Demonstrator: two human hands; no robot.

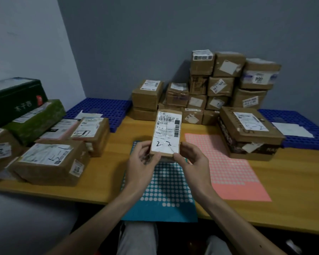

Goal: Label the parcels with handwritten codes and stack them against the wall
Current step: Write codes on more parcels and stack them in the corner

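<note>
a dull grey-blue back wall [155, 34] meets a paler side wall [17, 37] in a corner at the left, and before them a yellow wooden surface [284, 190] sits in dim, even light, with blue perforated grid panels [99, 107] at its far edge.

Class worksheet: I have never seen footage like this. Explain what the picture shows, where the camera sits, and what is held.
No machine here: a person wears a camera on the head, so the one picture looks down over their arms. The left hand and right hand grip the near end of a brown parcel, marked "2-3" in pen. On the wooden table lie a blue dotted sheet, under the hands, and a pink dotted sheet beside it. Other parcels sit at the left; a stack stands against the wall.
</note>
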